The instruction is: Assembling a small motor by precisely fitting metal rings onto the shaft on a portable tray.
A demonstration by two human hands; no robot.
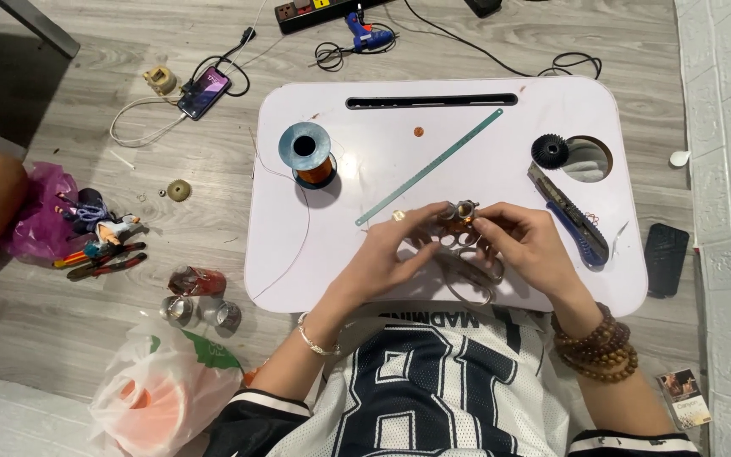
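Both hands meet over the middle of a small white lap table. My left hand and my right hand pinch a small coil wound with copper wire between their fingertips. A pair of scissors lies on the table just under the hands. A spool of copper wire stands upright at the table's left, and a thin strand runs from it toward the hands.
On the table lie a long green blade strip, a black gear beside a round hole, and a utility knife. The floor holds a charging phone, pliers, plastic bags, a glue gun, a power strip and a black case.
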